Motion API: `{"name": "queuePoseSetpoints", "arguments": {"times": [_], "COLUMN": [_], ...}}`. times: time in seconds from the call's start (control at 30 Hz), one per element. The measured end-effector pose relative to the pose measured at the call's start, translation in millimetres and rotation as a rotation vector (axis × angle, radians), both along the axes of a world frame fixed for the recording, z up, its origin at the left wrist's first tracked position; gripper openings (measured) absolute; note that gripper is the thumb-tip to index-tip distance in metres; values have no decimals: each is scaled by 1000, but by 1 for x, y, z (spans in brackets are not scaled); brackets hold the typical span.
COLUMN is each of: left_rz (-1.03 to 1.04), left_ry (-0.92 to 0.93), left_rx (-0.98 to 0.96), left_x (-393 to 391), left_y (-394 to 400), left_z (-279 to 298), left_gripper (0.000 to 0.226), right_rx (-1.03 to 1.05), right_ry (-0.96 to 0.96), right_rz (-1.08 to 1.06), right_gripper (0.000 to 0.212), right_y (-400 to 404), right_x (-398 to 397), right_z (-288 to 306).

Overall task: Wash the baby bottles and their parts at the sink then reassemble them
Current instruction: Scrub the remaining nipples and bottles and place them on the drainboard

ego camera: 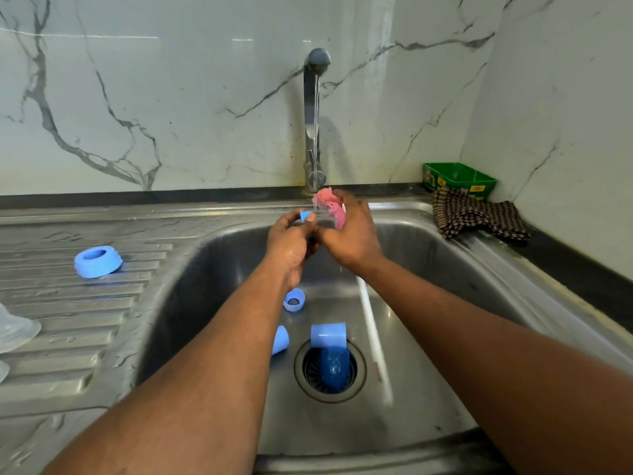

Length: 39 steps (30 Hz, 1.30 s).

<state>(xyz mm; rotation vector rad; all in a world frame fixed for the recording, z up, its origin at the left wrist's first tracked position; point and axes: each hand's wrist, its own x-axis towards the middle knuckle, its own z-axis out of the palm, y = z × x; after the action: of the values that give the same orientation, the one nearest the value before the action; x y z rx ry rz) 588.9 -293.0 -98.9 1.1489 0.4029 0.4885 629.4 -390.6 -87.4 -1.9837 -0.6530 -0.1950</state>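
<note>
Bottle part [305, 214], small and blue, is pinched in left hand [291, 240] directly under the tap [317, 97] stream, likely so suds rinse off. Right hand [349, 234] is clamped on pink sponge [330, 205], touching the part. Remaining blue parts [328, 334] lie low in sink [428, 255], probably queued; blue ring [97, 261] sits on the drainboard [68, 303], apparently finished.

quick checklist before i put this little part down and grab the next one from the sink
1. Tap running: ok, the stream lands at the hands.
2. Left hand grips the small blue-tipped part: ok.
3. Right hand holds the pink sponge: ok.
4. Part scrubbed clean: cannot tell, blurred.
5. Drain free: not ok, a blue cap lies over it.
6. Draining board has space beside the blue ring: ok.
</note>
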Motion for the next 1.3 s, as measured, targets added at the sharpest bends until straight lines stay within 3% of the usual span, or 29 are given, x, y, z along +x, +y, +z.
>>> {"name": "queuePoseSetpoints", "arguments": {"times": [0.13, 0.33, 0.5, 0.6, 0.73, 0.87, 1.17, 1.3], "left_rz": [-101, -58, -54, -74, -49, -8, -216, -216], "left_ry": [-56, -102, -74, 50, 54, 63, -50, -83], "left_rx": [-21, -45, -90, -32, -28, -140, -274, -353], "left_x": [-8, -10, -11, -14, -16, -14, -13, -12], "left_y": [4, 5, 1, 2, 3, 3, -11, -13], "left_z": [0, 3, 5, 2, 3, 6, 17, 20], "left_gripper": [37, 41, 33, 50, 66, 59, 34, 29], "right_rx": [-220, -260, -126, -68, -95, -116, -109, -61], "right_ry": [-156, -317, -259, -228, -108, -96, -283, -287], "right_rz": [161, 21, -106, 2, 183, 268, -28, -114], "right_gripper": [54, 34, 34, 49, 43, 49, 23, 24], "right_y": [-5, -6, -14, -10, -6, -6, -7, -8], "right_x": [3, -2, 5, 5, 6, 3, -2, -1], "right_z": [-9, 3, 7, 6, 4, 5, 10, 10]}}
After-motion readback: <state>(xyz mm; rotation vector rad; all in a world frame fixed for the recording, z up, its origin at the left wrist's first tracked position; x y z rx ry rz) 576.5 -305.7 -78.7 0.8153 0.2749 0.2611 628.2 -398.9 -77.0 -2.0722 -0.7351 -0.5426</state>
